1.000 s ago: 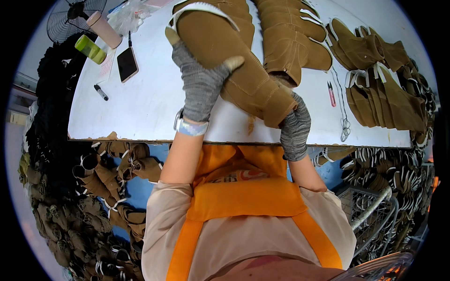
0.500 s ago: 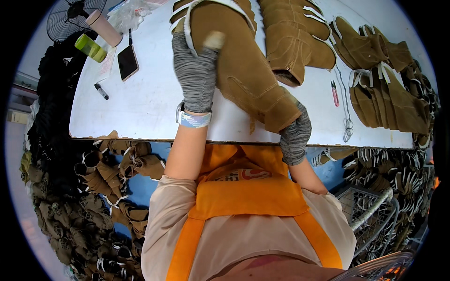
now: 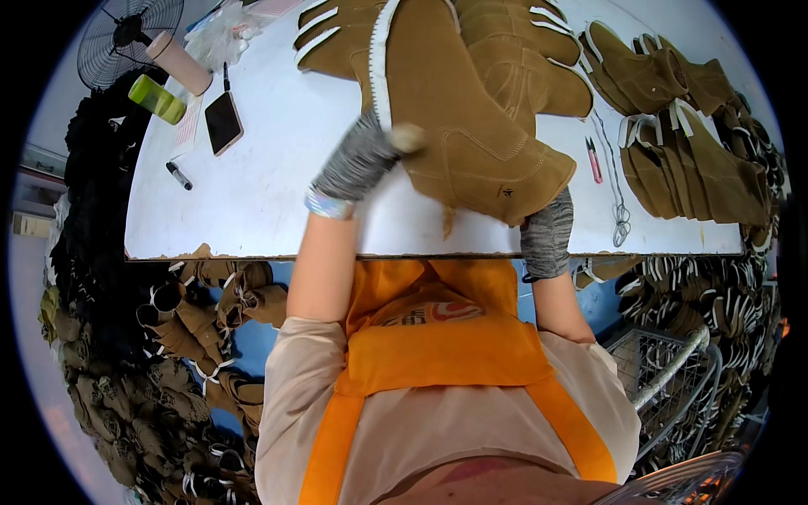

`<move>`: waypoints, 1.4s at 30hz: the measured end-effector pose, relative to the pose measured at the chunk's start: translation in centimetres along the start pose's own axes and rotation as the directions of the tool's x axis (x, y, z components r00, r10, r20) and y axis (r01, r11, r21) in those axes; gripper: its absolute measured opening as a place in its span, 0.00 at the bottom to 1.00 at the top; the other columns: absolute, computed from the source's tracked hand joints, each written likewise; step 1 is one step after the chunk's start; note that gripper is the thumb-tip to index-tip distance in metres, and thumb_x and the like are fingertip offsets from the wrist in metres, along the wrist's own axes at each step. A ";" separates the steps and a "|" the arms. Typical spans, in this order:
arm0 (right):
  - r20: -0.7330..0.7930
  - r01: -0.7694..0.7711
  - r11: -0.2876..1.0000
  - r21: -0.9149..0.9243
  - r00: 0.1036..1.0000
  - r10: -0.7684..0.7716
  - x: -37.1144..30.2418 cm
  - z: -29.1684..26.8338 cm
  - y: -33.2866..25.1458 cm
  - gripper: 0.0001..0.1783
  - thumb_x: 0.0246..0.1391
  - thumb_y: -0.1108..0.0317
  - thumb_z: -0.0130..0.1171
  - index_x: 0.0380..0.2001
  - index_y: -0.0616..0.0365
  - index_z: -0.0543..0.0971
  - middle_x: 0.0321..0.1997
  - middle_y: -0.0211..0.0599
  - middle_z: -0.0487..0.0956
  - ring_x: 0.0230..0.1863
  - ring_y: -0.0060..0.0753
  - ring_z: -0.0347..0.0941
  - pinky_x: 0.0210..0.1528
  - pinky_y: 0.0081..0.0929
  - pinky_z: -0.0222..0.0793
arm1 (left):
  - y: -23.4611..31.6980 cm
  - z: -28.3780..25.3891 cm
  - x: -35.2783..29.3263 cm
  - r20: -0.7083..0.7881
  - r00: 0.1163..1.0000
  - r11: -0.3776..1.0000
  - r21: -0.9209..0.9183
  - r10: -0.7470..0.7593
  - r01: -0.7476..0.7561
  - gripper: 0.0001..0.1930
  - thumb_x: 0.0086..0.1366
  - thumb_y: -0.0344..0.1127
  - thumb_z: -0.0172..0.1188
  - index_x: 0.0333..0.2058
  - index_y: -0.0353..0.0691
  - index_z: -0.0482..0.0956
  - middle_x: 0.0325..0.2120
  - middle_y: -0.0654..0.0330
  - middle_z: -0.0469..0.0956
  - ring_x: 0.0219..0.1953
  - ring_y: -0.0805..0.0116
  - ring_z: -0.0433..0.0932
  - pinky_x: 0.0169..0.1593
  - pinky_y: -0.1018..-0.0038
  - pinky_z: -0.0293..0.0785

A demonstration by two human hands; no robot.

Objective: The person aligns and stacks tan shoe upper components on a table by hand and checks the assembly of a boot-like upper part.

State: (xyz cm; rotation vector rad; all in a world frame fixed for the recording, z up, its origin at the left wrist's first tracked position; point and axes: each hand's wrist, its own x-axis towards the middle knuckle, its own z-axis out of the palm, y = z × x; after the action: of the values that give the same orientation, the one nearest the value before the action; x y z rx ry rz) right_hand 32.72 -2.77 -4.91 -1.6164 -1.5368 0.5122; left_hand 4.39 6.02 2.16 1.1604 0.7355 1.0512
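A brown suede boot upper (image 3: 467, 109) with a white strip along its left edge is held up over the near part of the table. My left hand (image 3: 364, 158), in a grey knit glove with pale fingertips, closes on that white edge, its thumb on the brown face. At the lower right end, my right hand (image 3: 549, 236), gloved alike, grips the upper from beneath; its fingers are mostly hidden behind the suede. A small dark mark shows near the curved seam. Behind it lie more brown boot uppers (image 3: 562, 84), overlapping in a row.
On the white table (image 3: 278, 185) lie a phone (image 3: 224, 124), a marker (image 3: 178, 175), a green cup (image 3: 157, 98), a pink tumbler (image 3: 178, 63) and red-handled thread snips (image 3: 594, 160) beside a grey cord (image 3: 621, 220). Boot uppers are stacked at right (image 3: 694, 168). A wire cart (image 3: 661, 370) stands below.
The boot upper has turned and shifted right, so a small dark mark near its lower end now shows. My left hand slid down along the white edge; my right moved slightly right.
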 end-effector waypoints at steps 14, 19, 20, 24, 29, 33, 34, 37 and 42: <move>-0.232 0.666 0.738 -0.112 0.704 -0.671 3.0 -0.7 -14.6 0.39 0.63 0.52 0.48 0.67 0.65 0.51 0.70 0.57 0.54 0.71 0.54 0.50 0.71 0.42 0.44 | -4.8 6.7 -2.9 0.185 0.959 0.821 0.496 0.216 -0.281 0.30 0.60 0.42 0.65 0.57 0.35 0.65 0.46 0.50 0.76 0.48 0.59 0.75 0.50 0.68 0.72; -0.209 0.663 0.733 -0.151 0.703 -0.680 2.4 2.4 -10.9 0.42 0.58 0.44 0.50 0.64 0.65 0.57 0.64 0.61 0.62 0.62 0.61 0.61 0.67 0.51 0.49 | -7.3 6.1 -4.4 0.146 0.970 0.833 0.497 0.195 -0.243 0.30 0.60 0.39 0.64 0.59 0.37 0.64 0.52 0.51 0.71 0.53 0.58 0.72 0.56 0.67 0.69; -0.156 0.661 0.735 -0.150 0.719 -0.678 2.2 2.2 -10.4 0.42 0.57 0.43 0.51 0.64 0.64 0.59 0.63 0.61 0.63 0.61 0.61 0.62 0.66 0.51 0.50 | -7.3 6.0 -5.0 0.116 0.984 0.845 0.505 0.134 -0.174 0.29 0.60 0.38 0.64 0.58 0.37 0.65 0.53 0.53 0.70 0.54 0.58 0.71 0.58 0.66 0.68; 0.176 0.394 0.881 -0.262 0.917 -0.358 1.7 -1.9 -10.0 0.38 0.54 0.46 0.58 0.62 0.56 0.65 0.58 0.52 0.71 0.60 0.54 0.66 0.63 0.43 0.59 | -8.1 6.2 -5.1 0.098 0.968 0.909 0.331 0.232 -0.252 0.32 0.57 0.35 0.67 0.59 0.38 0.64 0.54 0.54 0.70 0.55 0.59 0.70 0.59 0.67 0.66; -0.098 0.093 0.468 -0.879 0.924 -0.369 3.1 -10.6 -4.8 0.30 0.55 0.48 0.57 0.55 0.56 0.73 0.54 0.46 0.76 0.54 0.43 0.72 0.61 0.42 0.61 | -6.4 6.9 -4.2 0.196 0.913 0.854 0.327 0.358 -0.405 0.44 0.47 0.27 0.69 0.63 0.39 0.59 0.62 0.53 0.62 0.64 0.56 0.60 0.66 0.66 0.55; -0.210 0.319 0.948 0.027 0.928 -0.306 0.5 -8.7 -10.3 0.31 0.51 0.62 0.66 0.57 0.58 0.72 0.58 0.47 0.73 0.60 0.46 0.69 0.62 0.37 0.63 | -3.8 8.6 -4.3 0.224 0.897 0.878 0.218 0.381 -0.427 0.46 0.44 0.21 0.68 0.64 0.40 0.58 0.65 0.54 0.58 0.67 0.56 0.56 0.68 0.66 0.52; -0.099 0.404 0.914 -0.016 0.909 -0.404 -0.3 -8.0 -11.6 0.31 0.50 0.62 0.67 0.57 0.58 0.72 0.59 0.44 0.72 0.62 0.43 0.67 0.63 0.35 0.62 | -3.5 8.6 -4.3 0.226 0.892 0.868 0.231 0.392 -0.440 0.46 0.45 0.20 0.67 0.64 0.40 0.58 0.65 0.53 0.58 0.67 0.56 0.56 0.68 0.66 0.52; -0.094 0.384 0.913 -0.138 0.912 -0.398 0.2 -7.2 -11.0 0.32 0.49 0.61 0.67 0.58 0.58 0.71 0.60 0.44 0.72 0.62 0.43 0.67 0.64 0.34 0.61 | -3.2 8.9 -4.5 0.254 0.856 0.813 0.281 0.450 -0.510 0.45 0.45 0.19 0.66 0.64 0.40 0.58 0.65 0.53 0.56 0.67 0.55 0.55 0.68 0.66 0.51; -0.022 0.356 0.933 -0.059 0.934 -0.357 0.3 -6.5 -11.0 0.38 0.46 0.50 0.68 0.58 0.57 0.71 0.57 0.45 0.74 0.60 0.45 0.69 0.67 0.41 0.55 | -3.9 8.6 -4.7 0.241 0.803 0.729 0.337 0.545 -0.596 0.39 0.52 0.29 0.69 0.61 0.38 0.60 0.58 0.54 0.65 0.59 0.61 0.65 0.62 0.68 0.62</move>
State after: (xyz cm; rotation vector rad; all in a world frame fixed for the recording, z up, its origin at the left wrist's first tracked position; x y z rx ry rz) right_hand 30.98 -5.26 7.47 -1.3328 -1.7822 0.2445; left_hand 11.44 -1.69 0.44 1.8752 0.5015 1.3580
